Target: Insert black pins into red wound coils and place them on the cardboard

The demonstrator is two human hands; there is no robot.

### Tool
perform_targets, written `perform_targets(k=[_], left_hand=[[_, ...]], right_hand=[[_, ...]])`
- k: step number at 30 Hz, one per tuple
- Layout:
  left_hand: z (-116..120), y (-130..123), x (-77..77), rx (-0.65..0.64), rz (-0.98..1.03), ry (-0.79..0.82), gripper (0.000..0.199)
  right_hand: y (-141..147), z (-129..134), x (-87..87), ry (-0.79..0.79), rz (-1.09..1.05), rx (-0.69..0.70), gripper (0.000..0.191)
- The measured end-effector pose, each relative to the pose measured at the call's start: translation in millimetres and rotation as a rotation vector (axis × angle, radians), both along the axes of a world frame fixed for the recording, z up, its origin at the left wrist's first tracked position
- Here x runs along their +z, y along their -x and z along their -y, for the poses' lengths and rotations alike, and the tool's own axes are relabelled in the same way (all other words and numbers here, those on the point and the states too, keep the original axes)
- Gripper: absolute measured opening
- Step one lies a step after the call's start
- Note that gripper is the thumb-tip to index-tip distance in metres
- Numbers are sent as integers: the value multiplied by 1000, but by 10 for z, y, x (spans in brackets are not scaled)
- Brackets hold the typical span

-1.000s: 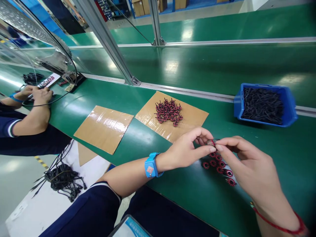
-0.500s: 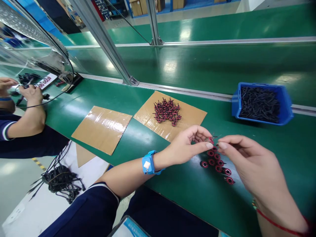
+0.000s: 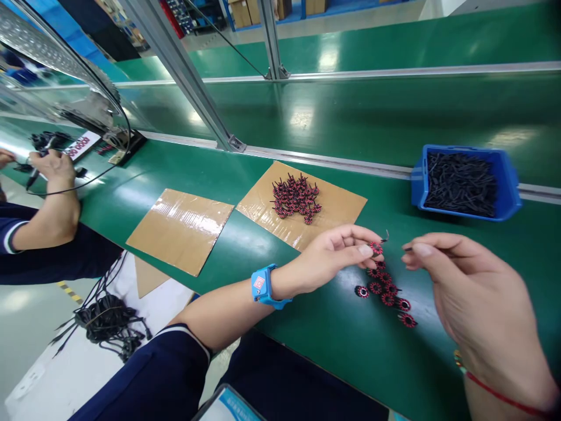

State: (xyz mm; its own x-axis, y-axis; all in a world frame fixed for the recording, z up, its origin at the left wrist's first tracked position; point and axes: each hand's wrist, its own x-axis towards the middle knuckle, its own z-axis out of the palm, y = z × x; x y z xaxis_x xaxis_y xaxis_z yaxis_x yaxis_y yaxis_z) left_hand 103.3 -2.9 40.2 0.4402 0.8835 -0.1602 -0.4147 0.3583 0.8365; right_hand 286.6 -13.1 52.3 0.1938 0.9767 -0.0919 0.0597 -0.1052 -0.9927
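Observation:
Between thumb and fingers, my left hand (image 3: 346,254) pinches a red-and-black wound ring (image 3: 376,248) whose thin wire ends point up to the right. My right hand (image 3: 456,269) is to the right of it, apart from the ring, with thumb and forefinger closed on a small dark piece (image 3: 408,249). Below the hands, several similar rings (image 3: 388,299) lie loose on the green table (image 3: 333,351). A heap of rings with black legs (image 3: 295,197) rests on a cardboard sheet (image 3: 258,202) beyond my left hand.
At the back right stands a blue bin (image 3: 508,187) full of short black tubes (image 3: 460,184). A second cardboard sheet (image 3: 179,231) lies left of centre. Another person's hand (image 3: 55,169) works at the far left, near a metal post (image 3: 184,70) and black cables (image 3: 109,321).
My right hand has moved right, away from the ring, with the small dark piece. The ring in my left hand now shows more fully. The other person's hands have shifted left.

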Motion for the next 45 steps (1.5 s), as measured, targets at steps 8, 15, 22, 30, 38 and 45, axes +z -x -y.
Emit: perform_targets(k=[8,15,22,30,38,45], left_hand=[[18,21,42,-94,25,24,29],[25,-7,28,-73,44,36,26],[15,-26,25,-15,47,108,27],[11,-11,19,-58,30,87,23],[13,-19,25,-56,28,82,24],[12,-17,21,-52,32,76,24]], right_hand=[[-67,-10,-39,131,8,297,29],[-30,30,-11,21,99,294,20],[52,50,102,-142,108,-126,18],[20,34,108,-9,66,-19,23],[20,31,133,-13,78,9,23],[7,38,117,-57,100,-3,22]])
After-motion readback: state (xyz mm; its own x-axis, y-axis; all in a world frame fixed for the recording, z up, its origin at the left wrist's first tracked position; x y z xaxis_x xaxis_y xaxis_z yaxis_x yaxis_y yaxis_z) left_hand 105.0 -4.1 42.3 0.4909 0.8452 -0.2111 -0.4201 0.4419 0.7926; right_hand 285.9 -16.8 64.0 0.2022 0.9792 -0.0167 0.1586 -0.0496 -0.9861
